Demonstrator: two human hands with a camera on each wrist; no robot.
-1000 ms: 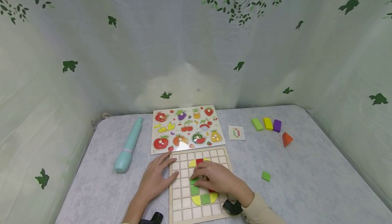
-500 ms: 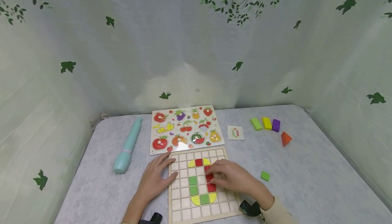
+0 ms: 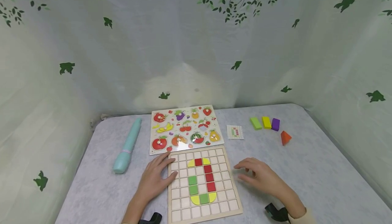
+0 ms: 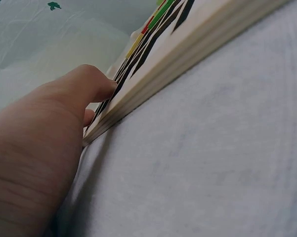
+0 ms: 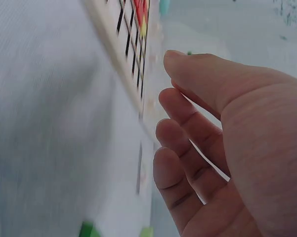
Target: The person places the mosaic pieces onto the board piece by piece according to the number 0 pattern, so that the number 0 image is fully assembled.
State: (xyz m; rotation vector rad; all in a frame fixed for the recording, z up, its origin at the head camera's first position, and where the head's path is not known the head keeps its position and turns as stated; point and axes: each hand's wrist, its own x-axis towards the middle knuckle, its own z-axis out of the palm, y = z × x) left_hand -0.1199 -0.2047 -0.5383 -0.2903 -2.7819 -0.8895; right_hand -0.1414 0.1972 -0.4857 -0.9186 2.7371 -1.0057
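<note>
In the head view a wooden grid board [image 3: 226,196] lies on the table, with a ring of red, green and yellow tiles set in its squares. My left hand [image 3: 155,178] rests at the board's left edge, its thumb over the rim, as the left wrist view also shows. Just off the board's right side hovers my right hand [image 3: 260,176], fingers loosely bent and nothing between them. A loose green tile [image 5: 89,229] shows at the bottom of the right wrist view; in the head view the right hand covers it. Beyond the board lies a small pattern card [image 3: 235,132].
Behind the board lies a fruit puzzle [image 3: 186,128]. A teal tube-shaped object [image 3: 128,147] is at the left. To the back right stand a light green block [image 3: 256,123], a yellow block [image 3: 266,122], a purple block [image 3: 275,124] and an orange triangular piece [image 3: 286,138].
My right hand has left a green tile in the board's left column and moved right, off the board and over the loose green tile. The left hand has stayed in place.
</note>
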